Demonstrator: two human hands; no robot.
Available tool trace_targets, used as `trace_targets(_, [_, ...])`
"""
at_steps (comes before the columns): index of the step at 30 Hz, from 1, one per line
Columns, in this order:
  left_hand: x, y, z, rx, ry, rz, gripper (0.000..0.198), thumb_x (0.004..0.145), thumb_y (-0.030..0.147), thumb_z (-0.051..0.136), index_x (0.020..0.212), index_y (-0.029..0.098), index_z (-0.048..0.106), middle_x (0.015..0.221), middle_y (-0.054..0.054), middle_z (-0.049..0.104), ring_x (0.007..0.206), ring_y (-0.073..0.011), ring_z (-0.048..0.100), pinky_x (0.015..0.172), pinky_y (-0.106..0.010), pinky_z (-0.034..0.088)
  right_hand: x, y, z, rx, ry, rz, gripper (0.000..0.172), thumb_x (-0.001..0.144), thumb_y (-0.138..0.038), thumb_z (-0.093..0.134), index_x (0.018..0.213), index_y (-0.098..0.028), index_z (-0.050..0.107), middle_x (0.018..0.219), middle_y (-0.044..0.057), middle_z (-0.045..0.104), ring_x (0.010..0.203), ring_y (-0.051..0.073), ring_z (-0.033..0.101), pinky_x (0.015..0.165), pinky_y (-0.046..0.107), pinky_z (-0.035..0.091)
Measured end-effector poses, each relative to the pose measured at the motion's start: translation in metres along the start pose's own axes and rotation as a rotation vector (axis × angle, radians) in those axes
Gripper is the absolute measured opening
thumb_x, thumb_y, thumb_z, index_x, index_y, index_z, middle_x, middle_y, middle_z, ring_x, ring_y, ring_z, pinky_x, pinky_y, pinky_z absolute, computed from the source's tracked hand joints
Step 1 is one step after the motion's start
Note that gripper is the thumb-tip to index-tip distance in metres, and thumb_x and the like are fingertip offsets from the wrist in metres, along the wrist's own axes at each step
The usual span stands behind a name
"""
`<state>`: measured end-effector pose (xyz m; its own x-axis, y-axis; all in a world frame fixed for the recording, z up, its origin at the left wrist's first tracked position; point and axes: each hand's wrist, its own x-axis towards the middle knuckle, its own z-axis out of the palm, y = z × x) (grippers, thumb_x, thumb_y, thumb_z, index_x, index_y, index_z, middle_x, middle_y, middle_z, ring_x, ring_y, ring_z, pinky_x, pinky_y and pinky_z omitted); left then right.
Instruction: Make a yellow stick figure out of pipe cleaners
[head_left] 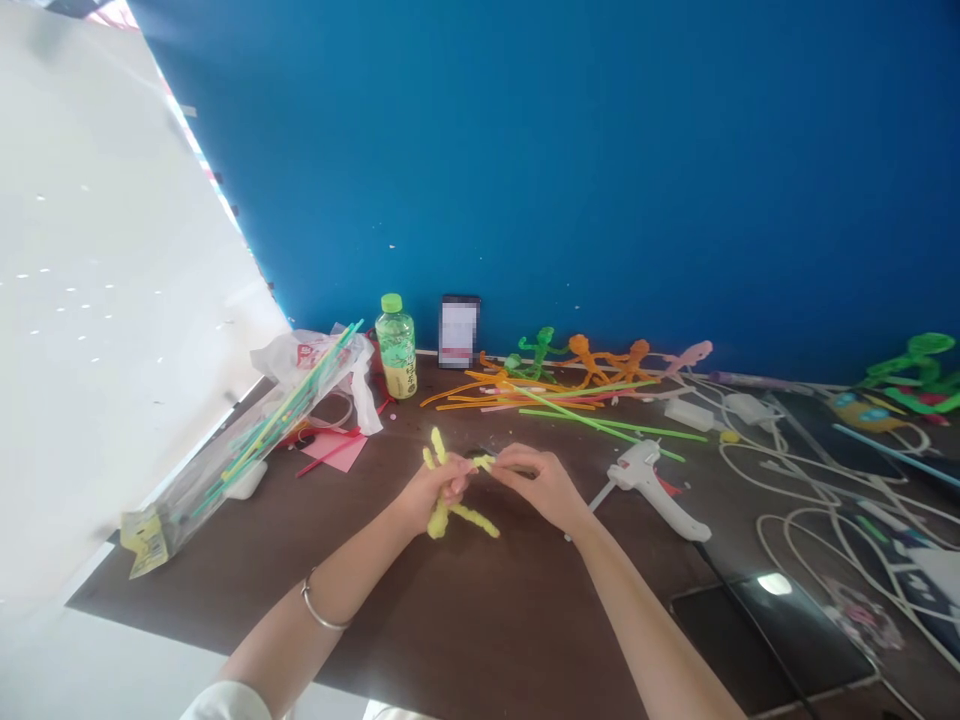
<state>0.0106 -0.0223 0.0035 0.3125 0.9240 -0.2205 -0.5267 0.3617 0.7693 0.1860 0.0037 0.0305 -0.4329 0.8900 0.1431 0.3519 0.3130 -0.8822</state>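
A white hot glue gun (651, 488) lies on the dark table (480, 620); a green-capped bottle (396, 348) stands by a phone (459, 332).

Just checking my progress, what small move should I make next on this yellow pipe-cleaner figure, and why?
Probably bend the short yellow end pinched by your right hand tight against the yellow pipe-cleaner figure held in your left hand. That end sticks out, while the orange pipe-cleaner figure behind looks neatly formed.

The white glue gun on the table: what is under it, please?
The glue gun rests on the dark brown tabletop; the patch directly beneath it is hidden.
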Motion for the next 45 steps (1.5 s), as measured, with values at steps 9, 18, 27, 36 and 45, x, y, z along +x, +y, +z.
trace_targets(9, [-0.002,0.006,0.001,0.212,-0.047,-0.104,0.023,0.061,0.031,0.067,0.058,0.011,0.056,0.036,0.007,0.036,0.030,-0.0023,0.026,0.030,-0.017,0.017,-0.001,0.001,-0.001,-0.151,0.153,-0.096,0.016,0.076,-0.035,0.057,0.073,-0.023,0.067,0.078,0.003,0.062,0.075,0.017,0.057,0.069,0.031,0.044])
trace_targets(18, [-0.001,0.002,0.006,0.390,0.175,-0.011,0.026,0.059,0.034,0.069,0.055,0.012,0.056,0.038,0.004,0.044,0.030,-0.0040,0.033,0.031,-0.018,0.026,-0.004,-0.001,0.000,-0.430,0.248,-0.275,0.017,0.083,-0.031,0.049,0.075,-0.022,0.061,0.079,0.005,0.061,0.077,0.019,0.054,0.073,0.034,0.038])
trace_targets(27, [0.002,-0.001,0.006,0.161,0.296,0.071,0.029,0.061,0.036,0.069,0.056,0.012,0.055,0.043,0.005,0.042,0.036,-0.0017,0.031,0.035,-0.017,0.024,-0.006,-0.003,0.015,-0.254,0.244,-0.244,0.016,0.082,-0.031,0.049,0.077,-0.022,0.062,0.079,0.005,0.059,0.077,0.018,0.055,0.073,0.034,0.043])
trace_targets(36, [0.003,-0.001,-0.002,-0.129,0.089,-0.070,0.027,0.058,0.032,0.071,0.064,0.013,0.054,0.045,0.008,0.031,0.038,-0.0004,0.022,0.033,-0.013,0.014,-0.004,-0.002,0.012,0.013,0.063,-0.119,0.018,0.081,-0.033,0.050,0.077,-0.022,0.065,0.081,0.004,0.062,0.076,0.017,0.058,0.067,0.029,0.048])
trace_targets(45, [-0.003,0.007,0.004,0.072,-0.033,-0.146,0.021,0.059,0.028,0.068,0.059,0.012,0.055,0.038,0.007,0.034,0.033,-0.0019,0.025,0.032,-0.017,0.013,-0.003,-0.001,0.004,-0.116,0.174,-0.122,0.013,0.078,-0.030,0.054,0.075,-0.021,0.063,0.079,0.004,0.063,0.075,0.018,0.059,0.065,0.029,0.047])
